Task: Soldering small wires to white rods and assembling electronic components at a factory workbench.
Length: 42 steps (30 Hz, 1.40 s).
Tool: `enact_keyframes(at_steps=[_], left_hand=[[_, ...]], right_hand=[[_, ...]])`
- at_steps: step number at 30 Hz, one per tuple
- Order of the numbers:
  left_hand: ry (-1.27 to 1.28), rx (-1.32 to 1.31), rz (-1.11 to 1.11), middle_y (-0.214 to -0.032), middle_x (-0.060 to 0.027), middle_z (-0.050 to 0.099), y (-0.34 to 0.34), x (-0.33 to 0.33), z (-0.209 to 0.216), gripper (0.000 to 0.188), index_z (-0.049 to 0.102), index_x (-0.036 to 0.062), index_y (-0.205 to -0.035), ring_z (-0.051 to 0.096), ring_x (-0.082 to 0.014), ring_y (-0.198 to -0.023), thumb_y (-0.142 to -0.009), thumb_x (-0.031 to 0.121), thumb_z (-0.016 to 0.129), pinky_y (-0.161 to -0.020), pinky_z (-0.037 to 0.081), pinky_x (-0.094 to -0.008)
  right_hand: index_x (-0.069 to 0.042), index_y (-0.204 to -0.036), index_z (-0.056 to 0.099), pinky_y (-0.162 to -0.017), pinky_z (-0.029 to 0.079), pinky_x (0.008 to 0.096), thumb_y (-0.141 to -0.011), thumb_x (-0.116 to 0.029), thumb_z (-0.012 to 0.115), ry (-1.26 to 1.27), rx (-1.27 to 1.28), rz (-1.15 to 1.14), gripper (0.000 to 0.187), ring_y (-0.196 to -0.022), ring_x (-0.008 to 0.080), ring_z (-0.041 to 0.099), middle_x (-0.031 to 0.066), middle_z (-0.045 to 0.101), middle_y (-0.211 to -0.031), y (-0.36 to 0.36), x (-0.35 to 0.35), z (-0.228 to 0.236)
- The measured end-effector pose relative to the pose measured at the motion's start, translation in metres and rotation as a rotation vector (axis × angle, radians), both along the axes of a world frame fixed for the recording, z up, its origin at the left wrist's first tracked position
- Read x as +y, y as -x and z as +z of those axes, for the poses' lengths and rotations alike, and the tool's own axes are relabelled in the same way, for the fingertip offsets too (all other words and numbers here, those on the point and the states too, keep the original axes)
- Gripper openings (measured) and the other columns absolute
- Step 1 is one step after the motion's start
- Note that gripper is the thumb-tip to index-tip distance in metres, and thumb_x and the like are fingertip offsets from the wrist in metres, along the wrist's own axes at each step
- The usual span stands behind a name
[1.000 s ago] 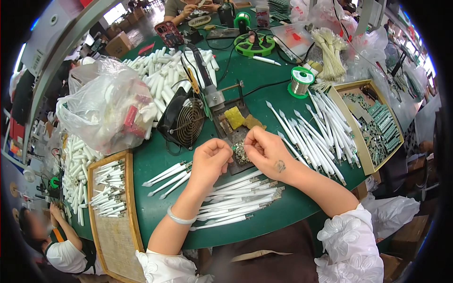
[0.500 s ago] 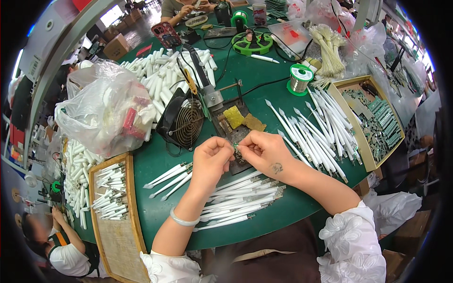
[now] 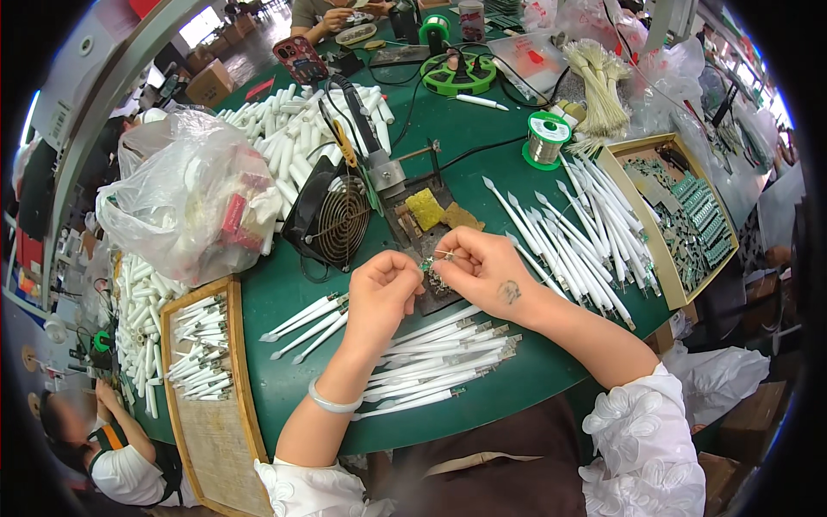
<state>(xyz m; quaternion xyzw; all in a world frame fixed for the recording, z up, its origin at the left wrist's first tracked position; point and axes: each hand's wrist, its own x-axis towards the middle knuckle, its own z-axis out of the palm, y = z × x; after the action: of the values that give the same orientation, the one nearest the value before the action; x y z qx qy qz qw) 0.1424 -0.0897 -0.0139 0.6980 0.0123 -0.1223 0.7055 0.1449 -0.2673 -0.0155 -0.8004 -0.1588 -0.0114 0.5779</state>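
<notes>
Over the middle of the green table [image 3: 465, 362], my left hand [image 3: 384, 289] is closed in a pinch on a small green circuit board [image 3: 427, 264]. My right hand [image 3: 484, 274] is beside it, thumb and fingers pinching a thin, light wire-like piece [image 3: 444, 253]. Its exact kind is too small to tell. Dark bits lie on the work plate below my fingers, partly hidden. Just beyond are a yellow sponge [image 3: 424, 209] and a brown sponge [image 3: 463, 218]. White pointed sticks [image 3: 444, 366] with small metal ends lie in a row near my wrists.
A black fan [image 3: 340, 222] and a stuffed plastic bag [image 3: 185, 202] stand left, near a wood-framed tray [image 3: 207, 439]. More white sticks [image 3: 568, 241], a solder spool [image 3: 546, 142] and a box of circuit boards [image 3: 676, 297] are right. Co-workers sit at the far side and lower left.
My right hand has turned and its fingers have lifted slightly, so the thin piece between them now shows. My left hand stays nearly in place with the small board.
</notes>
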Motion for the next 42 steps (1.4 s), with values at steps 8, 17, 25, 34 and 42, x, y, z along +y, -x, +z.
enact_keyframes(at_steps=[8, 17, 25, 34, 42], left_hand=[[0.029, 0.042, -0.006, -0.066, -0.0023, 0.059, 0.002, -0.004, 0.002, 0.004, 0.058, 0.0026, -0.08, 0.047, -0.0053, -0.047, -0.081, 0.006, 0.059, -0.042, 0.033, -0.0189], [0.023, -0.013, 0.057, -0.064, -0.0012, 0.058, -0.002, -0.005, -0.003, 0.003, 0.057, 0.0031, -0.08, 0.046, -0.0042, -0.045, -0.081, 0.005, 0.06, -0.039, 0.031, -0.0176], [0.035, -0.03, 0.065, -0.063, -0.0013, 0.059, -0.001, -0.006, -0.001, 0.003, 0.058, 0.0029, -0.081, 0.047, -0.004, -0.045, -0.081, 0.005, 0.06, -0.039, 0.031, -0.0172], [0.039, -0.034, 0.085, -0.064, -0.0017, 0.059, -0.001, -0.009, 0.001, 0.003, 0.058, 0.0029, -0.081, 0.046, -0.004, -0.044, -0.08, 0.004, 0.061, -0.039, 0.03, -0.017], [0.062, 0.07, 0.087, -0.065, -0.0035, 0.059, -0.001, -0.006, 0.004, 0.004, 0.058, 0.0005, -0.082, 0.046, -0.0051, -0.046, -0.079, 0.001, 0.06, -0.04, 0.032, -0.0188]], right_hand=[[0.001, -0.084, 0.059, -0.047, 0.031, 0.0191, -0.086, -0.009, 0.065, -0.035, 0.056, 0.004, 0.011, -0.053, 0.0004, 0.038, -0.006, 0.047, -0.058, -0.003, 0.005, -0.013], [0.0, -0.081, 0.054, -0.049, 0.035, 0.0185, -0.086, -0.006, 0.062, -0.144, 0.043, -0.014, 0.011, -0.056, 0.0007, 0.042, -0.0035, 0.051, -0.066, -0.001, 0.003, -0.008], [0.0, -0.081, 0.054, -0.05, 0.037, 0.0181, -0.085, -0.005, 0.062, -0.103, -0.019, -0.006, 0.01, -0.057, 0.0009, 0.044, -0.0029, 0.052, -0.066, 0.001, 0.004, -0.009], [0.0, -0.081, 0.055, -0.05, 0.037, 0.0181, -0.085, -0.005, 0.063, -0.131, -0.021, -0.006, 0.01, -0.056, 0.0009, 0.044, -0.003, 0.053, -0.065, 0.0, 0.004, -0.009], [-0.001, -0.082, 0.055, -0.051, 0.037, 0.0175, -0.086, -0.006, 0.063, -0.114, -0.004, -0.011, 0.01, -0.058, 0.0002, 0.044, -0.0036, 0.052, -0.066, 0.002, 0.002, -0.006]])
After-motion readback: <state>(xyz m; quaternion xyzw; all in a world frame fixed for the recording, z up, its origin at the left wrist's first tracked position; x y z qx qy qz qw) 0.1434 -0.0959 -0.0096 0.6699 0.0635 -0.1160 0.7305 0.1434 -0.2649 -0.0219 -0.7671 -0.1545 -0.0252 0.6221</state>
